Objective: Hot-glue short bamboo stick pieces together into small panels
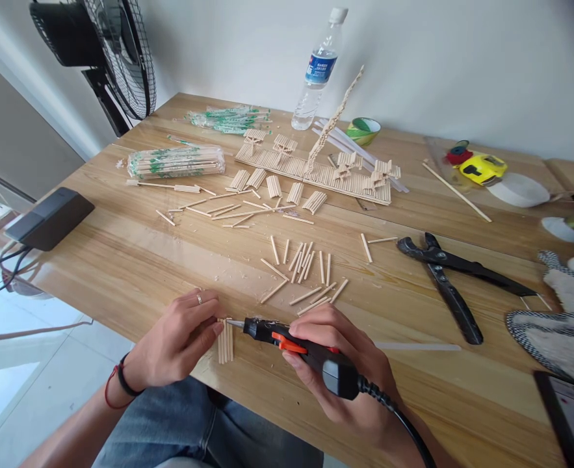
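My right hand [338,364] is wrapped round a black pen-shaped hot glue gun [287,341] with an orange trigger and a cable. Its metal tip points left and meets the top of a small row of short wooden sticks [225,344] lying side by side near the table's front edge. My left hand [184,335] is closed at the upper left end of this row, thumb and fingers pressing on the sticks. Part of the row is hidden under those fingers. Beyond my hands, several loose cut sticks [306,260] lie scattered.
Farther back stands a stick model [316,172] with a tall, leaning column, near small stick panels [273,187]. Bagged sticks [177,161] and a water bottle [318,71] are behind. To the right lie black cutters [443,273], a yellow tape measure [482,169] and a phone [567,409].
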### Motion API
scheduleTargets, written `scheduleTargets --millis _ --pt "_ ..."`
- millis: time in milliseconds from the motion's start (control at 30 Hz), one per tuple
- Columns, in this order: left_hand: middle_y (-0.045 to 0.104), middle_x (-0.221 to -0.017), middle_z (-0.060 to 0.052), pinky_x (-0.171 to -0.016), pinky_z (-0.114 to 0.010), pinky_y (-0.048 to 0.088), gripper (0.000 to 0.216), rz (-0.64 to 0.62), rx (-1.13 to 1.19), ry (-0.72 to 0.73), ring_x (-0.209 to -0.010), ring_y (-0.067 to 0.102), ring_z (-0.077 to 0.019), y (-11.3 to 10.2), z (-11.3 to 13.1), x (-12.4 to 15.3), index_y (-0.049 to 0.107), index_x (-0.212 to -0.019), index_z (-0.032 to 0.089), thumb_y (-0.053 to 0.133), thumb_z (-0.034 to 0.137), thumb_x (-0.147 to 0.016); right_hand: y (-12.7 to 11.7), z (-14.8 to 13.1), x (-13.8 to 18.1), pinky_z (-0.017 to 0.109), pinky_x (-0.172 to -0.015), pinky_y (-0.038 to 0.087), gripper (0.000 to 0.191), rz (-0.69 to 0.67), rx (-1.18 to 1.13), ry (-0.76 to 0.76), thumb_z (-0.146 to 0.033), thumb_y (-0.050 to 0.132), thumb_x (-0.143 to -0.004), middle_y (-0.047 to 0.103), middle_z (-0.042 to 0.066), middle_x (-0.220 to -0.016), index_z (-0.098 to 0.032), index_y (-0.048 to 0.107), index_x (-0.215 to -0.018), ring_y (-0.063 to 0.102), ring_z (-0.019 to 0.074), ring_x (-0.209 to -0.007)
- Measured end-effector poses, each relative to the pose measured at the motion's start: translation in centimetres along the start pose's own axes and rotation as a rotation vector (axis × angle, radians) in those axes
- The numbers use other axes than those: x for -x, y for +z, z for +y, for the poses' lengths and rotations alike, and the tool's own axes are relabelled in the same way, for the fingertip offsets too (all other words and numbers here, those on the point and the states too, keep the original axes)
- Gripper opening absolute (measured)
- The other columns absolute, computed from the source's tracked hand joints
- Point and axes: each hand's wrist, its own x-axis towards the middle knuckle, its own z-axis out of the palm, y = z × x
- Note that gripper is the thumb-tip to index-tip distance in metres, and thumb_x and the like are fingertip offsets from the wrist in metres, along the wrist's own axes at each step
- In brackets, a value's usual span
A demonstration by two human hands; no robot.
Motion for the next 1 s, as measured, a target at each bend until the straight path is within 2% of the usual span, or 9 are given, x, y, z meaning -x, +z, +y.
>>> scheduleTargets --millis 233,433,633,733,867,1000 --pt "0.057 -0.084 -0.003 -0.072 -0.034 0.038 0.025 -0.006 0.004 -0.015 -0.076 0.050 -0.0191 0.0 0.0 -0.1 0.051 -0.086 0.020 0.039 0.017 -0.107 -0.3 -0.5 -0.1 0.030 -0.078 0.054 0.020 -0.054 -0.013 0.009 -0.005 0.063 -0.094 0.066 0.004 -0.096 -0.019 0.061 -0.107 0.065 0.0170 -0.090" --pt "0.059 -0.083 -0.003 -0.073 -0.034 0.040 0.025 -0.003 -0.005 -0.014 -0.076 0.051 -0.0196 0.0 0.0 0.0 0.052 -0.087 0.021 0.038 0.018 -0.108 -0.3 -0.4 -0.1 0.033 -0.074 0.052 0.023 -0.115 -0.013 0.005 -0.006 0.063 -0.091 0.066 0.005 -0.094 -0.020 0.060 -0.108 0.063 0.0202 -0.087" --pt "0.061 -0.084 -0.004 -0.074 -0.034 0.042 0.027 0.002 -0.022 -0.013 -0.077 0.053 -0.0194 -0.2 0.0 0.0 0.054 -0.086 0.020 0.039 0.020 -0.108 -0.2 -0.4 -0.3 0.033 -0.078 0.054 0.021 -0.013 0.034 0.001 -0.008 0.063 -0.095 0.067 0.005 -0.096 -0.023 0.060 -0.110 0.065 0.0204 -0.089" --pt "0.061 -0.085 -0.004 -0.075 -0.033 0.042 0.028 0.008 -0.026 -0.018 -0.079 0.055 -0.0190 -0.1 -0.1 0.1 0.054 -0.085 0.020 0.039 0.022 -0.108 -0.3 -0.5 -0.2 0.032 -0.075 0.052 0.020 -0.058 0.002 0.006 -0.007 0.061 -0.094 0.066 0.004 -0.093 -0.023 0.060 -0.106 0.064 0.0204 -0.086" --pt "0.058 -0.078 -0.001 -0.069 -0.030 0.042 0.031 0.110 -0.018 -0.099 -0.071 0.053 -0.0162 0.3 -0.5 0.3 0.049 -0.080 0.021 0.042 0.029 -0.108 -0.3 -0.8 -0.2 0.032 -0.071 0.050 0.014 -0.118 -0.062 0.044 -0.011 0.062 -0.092 0.064 0.002 -0.089 -0.023 0.059 -0.099 0.063 0.0194 -0.080" --pt "0.059 -0.073 0.001 -0.064 -0.028 0.041 0.032 0.234 0.030 -0.221 -0.066 0.052 -0.0155 0.5 -0.7 0.5 0.056 -0.086 0.020 0.044 0.041 -0.107 -0.6 -1.2 -0.5 0.032 -0.074 0.052 0.004 0.002 -0.061 0.069 -0.019 0.061 -0.097 0.065 0.003 -0.088 -0.022 0.063 -0.097 0.066 0.0194 -0.081"
